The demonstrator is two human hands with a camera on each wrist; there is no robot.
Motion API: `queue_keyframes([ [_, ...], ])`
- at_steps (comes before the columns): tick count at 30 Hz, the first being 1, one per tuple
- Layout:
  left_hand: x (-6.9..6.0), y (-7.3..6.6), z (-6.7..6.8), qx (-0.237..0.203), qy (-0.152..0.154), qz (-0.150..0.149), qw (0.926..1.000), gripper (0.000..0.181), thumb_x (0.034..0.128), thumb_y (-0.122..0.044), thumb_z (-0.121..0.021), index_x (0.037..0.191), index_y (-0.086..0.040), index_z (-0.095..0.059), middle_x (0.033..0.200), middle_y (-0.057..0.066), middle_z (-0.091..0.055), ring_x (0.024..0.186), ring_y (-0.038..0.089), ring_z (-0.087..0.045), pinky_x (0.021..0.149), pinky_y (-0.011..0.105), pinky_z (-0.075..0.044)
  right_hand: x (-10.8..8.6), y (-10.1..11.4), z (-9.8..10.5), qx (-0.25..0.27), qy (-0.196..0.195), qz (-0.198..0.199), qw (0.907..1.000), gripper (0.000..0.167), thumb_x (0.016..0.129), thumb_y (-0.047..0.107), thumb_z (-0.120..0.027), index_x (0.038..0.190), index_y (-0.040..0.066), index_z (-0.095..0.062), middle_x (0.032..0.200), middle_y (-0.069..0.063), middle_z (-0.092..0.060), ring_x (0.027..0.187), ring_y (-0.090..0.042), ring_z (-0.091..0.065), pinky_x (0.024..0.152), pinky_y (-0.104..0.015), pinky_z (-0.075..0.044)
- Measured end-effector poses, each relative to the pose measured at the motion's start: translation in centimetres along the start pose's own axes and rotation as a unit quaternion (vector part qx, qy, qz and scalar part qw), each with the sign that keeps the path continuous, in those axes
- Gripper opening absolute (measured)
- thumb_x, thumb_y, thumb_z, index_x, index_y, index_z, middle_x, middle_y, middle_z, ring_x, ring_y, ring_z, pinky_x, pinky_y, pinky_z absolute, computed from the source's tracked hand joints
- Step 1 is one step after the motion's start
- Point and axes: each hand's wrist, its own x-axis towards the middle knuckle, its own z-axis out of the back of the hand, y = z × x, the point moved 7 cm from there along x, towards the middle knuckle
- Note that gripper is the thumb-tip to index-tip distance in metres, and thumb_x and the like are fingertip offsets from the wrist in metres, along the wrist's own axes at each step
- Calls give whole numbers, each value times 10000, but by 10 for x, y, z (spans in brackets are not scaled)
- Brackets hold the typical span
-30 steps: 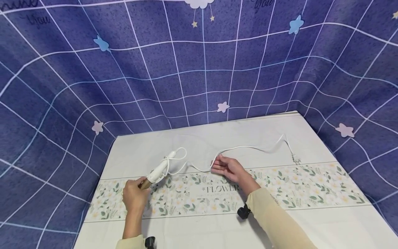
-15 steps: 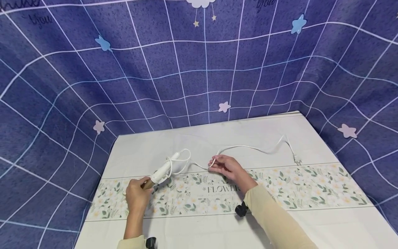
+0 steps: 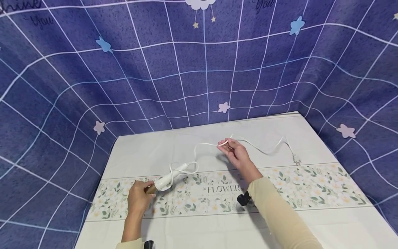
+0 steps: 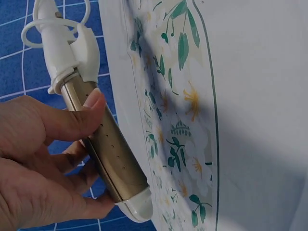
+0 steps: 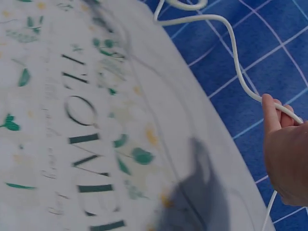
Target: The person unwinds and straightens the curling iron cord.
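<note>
A curling iron (image 3: 169, 179) with a white handle and gold barrel points handle-first toward the middle of the table. My left hand (image 3: 138, 197) grips it by the barrel; in the left wrist view the thumb lies on top of the gold barrel (image 4: 115, 154), which ends in a white tip. The white cord (image 3: 203, 144) loops loosely around the handle, then runs right to my right hand (image 3: 237, 155). That hand holds the cord between thumb and fingers, raised over the table. In the right wrist view the cord (image 5: 235, 50) crosses the fingers.
The cord's plug (image 3: 296, 159) lies on the right part of the table. A white cover (image 3: 335, 224) with a floral band lies under everything. Blue curtains (image 3: 199, 86) with a grid pattern stand behind and at both sides.
My right hand has moved up and away from me, lifting the cord and drawing it out from the handle. The left hand and curling iron have shifted slightly right.
</note>
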Motion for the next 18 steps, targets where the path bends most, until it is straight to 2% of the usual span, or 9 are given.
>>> queue_keyframes([
  [4, -2, 4, -1, 115, 39, 83, 9999, 491, 655, 70, -802, 1125, -25, -696, 1025, 184, -603, 937, 371, -583, 810, 521, -425, -1, 15, 0, 538, 89, 231, 9982, 178, 1024, 117, -396, 1060, -26, -497, 1028, -193, -606, 1164, -324, -557, 1053, -463, -374],
  [6, -3, 7, -1, 147, 45, 173, 9997, 484, 661, 63, -800, 1126, -22, -695, 1015, 189, -595, 925, 376, -580, 792, 521, -424, -2, 22, 1, 820, 113, 319, 9961, 174, 1020, 108, -404, 1039, -24, -516, 995, -178, -616, 1197, -327, -540, 1066, -474, -354],
  [12, -6, 19, 0, 210, 69, 620, 9978, 479, 686, 51, -779, 1150, -11, -677, 1014, 211, -568, 889, 387, -565, 762, 546, -401, -7, 36, 7, 1327, 199, 391, 9902, 165, 1009, 72, -424, 1027, -25, -555, 993, -184, -617, 1278, -343, -477, 1077, -487, -332],
  [15, -5, 25, 3, 208, -61, 805, 9965, 477, 685, 51, -766, 1150, -2, -673, 1014, 233, -572, 881, 402, -561, 761, 585, -379, -8, 42, 8, 1487, 348, 396, 9875, 165, 1007, 60, -425, 1016, -34, -561, 998, -200, -619, 1224, -350, -526, 1078, -493, -326],
  [18, -3, 29, 9, 241, -357, 917, 9949, 465, 667, 60, -756, 1123, 8, -683, 972, 259, -616, 859, 431, -572, 755, 640, -375, -11, 50, 9, 1691, 513, 424, 9834, 172, 1004, 50, -429, 991, -46, -572, 989, -217, -629, 1155, -357, -578, 1087, -502, -303],
])
